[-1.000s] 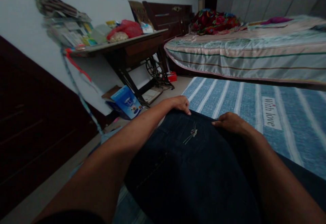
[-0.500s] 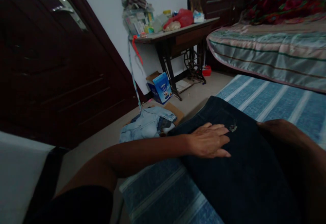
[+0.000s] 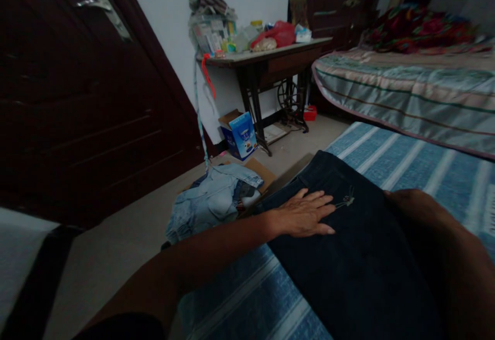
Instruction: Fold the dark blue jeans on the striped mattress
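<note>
A pair of dark jeans (image 3: 363, 257) lies folded lengthwise on the blue striped sheet (image 3: 263, 293), its waist end pointing away from me. A small light embroidered motif (image 3: 349, 199) shows near the pocket. My left hand (image 3: 303, 214) rests flat on the upper part of the jeans, fingers spread, just left of the motif. At the right edge of the jeans, below the waistband, my right hand (image 3: 415, 208) is closed on the cloth; its fingers are largely hidden in shadow.
Light blue denim clothes (image 3: 212, 190) are heaped on a cardboard box (image 3: 261, 170) on the floor. A blue carton (image 3: 243, 136) stands by a sewing-machine table (image 3: 247, 61) loaded with bags and containers. Behind is a bed (image 3: 386, 80); a dark door (image 3: 77, 98) stands left.
My left hand has slid a little leftward across the jeans, away from the motif, staying flat. The right hand keeps its place at the edge. The view has shifted slightly.
</note>
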The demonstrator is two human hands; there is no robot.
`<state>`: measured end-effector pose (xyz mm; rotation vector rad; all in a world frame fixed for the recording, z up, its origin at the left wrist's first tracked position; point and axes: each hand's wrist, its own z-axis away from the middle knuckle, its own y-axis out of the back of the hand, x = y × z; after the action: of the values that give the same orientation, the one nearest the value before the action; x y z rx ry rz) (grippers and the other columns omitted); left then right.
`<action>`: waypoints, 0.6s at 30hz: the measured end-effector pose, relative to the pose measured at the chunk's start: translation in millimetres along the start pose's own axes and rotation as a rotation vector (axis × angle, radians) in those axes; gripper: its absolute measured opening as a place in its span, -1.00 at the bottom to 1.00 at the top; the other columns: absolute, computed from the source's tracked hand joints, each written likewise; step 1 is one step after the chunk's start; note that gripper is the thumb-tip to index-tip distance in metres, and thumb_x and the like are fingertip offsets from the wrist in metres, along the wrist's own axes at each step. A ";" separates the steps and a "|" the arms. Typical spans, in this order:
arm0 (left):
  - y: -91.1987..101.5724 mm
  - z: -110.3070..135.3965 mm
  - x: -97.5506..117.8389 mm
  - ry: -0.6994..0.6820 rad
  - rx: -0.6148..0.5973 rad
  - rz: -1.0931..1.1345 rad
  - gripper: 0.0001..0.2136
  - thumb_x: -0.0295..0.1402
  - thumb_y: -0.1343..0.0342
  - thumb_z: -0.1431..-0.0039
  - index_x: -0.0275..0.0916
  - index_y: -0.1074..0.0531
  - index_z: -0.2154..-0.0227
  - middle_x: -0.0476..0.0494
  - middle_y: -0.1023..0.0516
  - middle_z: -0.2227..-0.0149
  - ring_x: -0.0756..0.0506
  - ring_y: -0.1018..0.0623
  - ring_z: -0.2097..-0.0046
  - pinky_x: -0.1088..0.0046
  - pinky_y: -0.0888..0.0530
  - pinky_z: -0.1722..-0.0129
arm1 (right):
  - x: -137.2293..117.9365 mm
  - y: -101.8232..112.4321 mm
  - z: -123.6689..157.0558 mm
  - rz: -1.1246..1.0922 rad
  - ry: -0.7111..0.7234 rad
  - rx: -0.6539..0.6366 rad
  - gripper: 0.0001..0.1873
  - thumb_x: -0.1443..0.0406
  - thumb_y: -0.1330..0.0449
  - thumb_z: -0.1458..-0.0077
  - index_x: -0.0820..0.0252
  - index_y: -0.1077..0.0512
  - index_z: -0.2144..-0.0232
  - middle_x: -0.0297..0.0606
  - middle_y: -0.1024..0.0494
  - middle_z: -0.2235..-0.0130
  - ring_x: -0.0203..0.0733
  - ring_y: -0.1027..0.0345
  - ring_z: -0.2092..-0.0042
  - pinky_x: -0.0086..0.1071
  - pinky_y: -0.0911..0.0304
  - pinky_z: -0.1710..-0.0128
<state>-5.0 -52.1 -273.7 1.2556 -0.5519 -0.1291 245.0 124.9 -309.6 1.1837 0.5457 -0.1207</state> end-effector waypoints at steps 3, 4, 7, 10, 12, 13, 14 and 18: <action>11.4 -0.4 5.3 0.085 -0.047 -0.006 -0.42 -0.03 0.13 -0.19 -0.18 -0.05 -0.21 -0.24 0.07 -0.31 -0.25 0.12 -0.32 -0.07 0.07 -0.20 | -6.2 0.9 -1.8 -0.008 0.022 -0.097 -0.56 0.19 0.05 -0.22 0.24 -0.49 0.55 -0.11 -0.53 0.42 -0.16 -0.42 0.37 -0.39 -0.21 0.37; 16.4 -2.5 8.4 0.111 -0.069 -0.015 -0.42 -0.04 0.10 -0.17 -0.18 -0.07 -0.20 -0.27 0.07 -0.31 -0.27 0.10 -0.31 -0.08 0.06 -0.20 | -7.5 0.8 -3.0 0.019 0.026 -0.094 -0.56 0.19 0.05 -0.22 0.25 -0.48 0.53 -0.13 -0.52 0.42 -0.15 -0.41 0.35 -0.40 -0.19 0.37; 31.1 -19.8 20.6 0.126 -0.106 -0.045 -0.45 -0.09 0.07 -0.17 -0.23 -0.12 -0.17 -0.35 0.05 -0.30 -0.28 0.06 -0.31 -0.05 0.04 -0.20 | -10.6 0.9 -5.7 0.084 0.021 -0.060 -0.56 0.18 0.07 -0.24 0.28 -0.48 0.49 -0.12 -0.51 0.42 -0.17 -0.39 0.36 -0.42 -0.16 0.39; 37.5 -57.0 29.2 0.106 -0.068 -0.079 -0.50 -0.14 0.14 -0.21 -0.25 -0.12 -0.16 -0.35 0.02 -0.29 -0.26 0.02 -0.30 -0.01 -0.01 -0.20 | -13.1 1.9 -5.7 0.082 0.030 -0.054 -0.56 0.18 0.07 -0.25 0.29 -0.49 0.45 -0.13 -0.52 0.39 -0.20 -0.39 0.34 -0.44 -0.16 0.38; 34.1 -87.5 26.8 0.123 -0.004 -0.114 -0.51 -0.16 0.19 -0.23 -0.28 -0.11 -0.16 -0.35 0.01 -0.29 -0.26 -0.01 -0.29 0.01 -0.04 -0.18 | -14.4 2.6 -5.5 0.089 0.030 -0.056 -0.56 0.18 0.06 -0.24 0.30 -0.50 0.44 -0.12 -0.52 0.38 -0.20 -0.39 0.33 -0.44 -0.16 0.37; 30.4 -101.8 22.7 0.138 0.039 -0.136 -0.51 -0.16 0.22 -0.24 -0.30 -0.10 -0.17 -0.36 0.01 -0.29 -0.26 -0.01 -0.29 0.02 -0.04 -0.19 | -14.9 2.8 -5.4 0.093 0.027 -0.055 -0.57 0.18 0.06 -0.24 0.30 -0.51 0.43 -0.11 -0.52 0.38 -0.19 -0.39 0.33 -0.44 -0.16 0.36; 25.7 -114.4 17.4 0.154 0.084 -0.158 -0.50 -0.14 0.24 -0.25 -0.31 -0.09 -0.17 -0.36 0.02 -0.29 -0.26 0.00 -0.29 0.04 -0.03 -0.19 | -15.3 3.1 -5.5 0.097 0.024 -0.054 -0.57 0.18 0.06 -0.24 0.30 -0.51 0.42 -0.11 -0.53 0.38 -0.19 -0.40 0.32 -0.44 -0.15 0.37; 7.0 -140.3 -5.9 0.152 0.129 -0.181 -0.42 -0.02 0.37 -0.25 -0.29 -0.02 -0.21 -0.29 0.07 -0.31 -0.22 0.09 -0.31 0.06 0.06 -0.22 | -17.0 4.3 -5.2 0.108 0.011 -0.042 -0.55 0.15 0.07 -0.25 0.30 -0.52 0.40 -0.07 -0.53 0.36 -0.17 -0.40 0.30 -0.43 -0.16 0.36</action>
<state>53.4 73.7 -297.1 1.4276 -0.3188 -0.1493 230.1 128.0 -299.4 1.1705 0.4909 -0.0102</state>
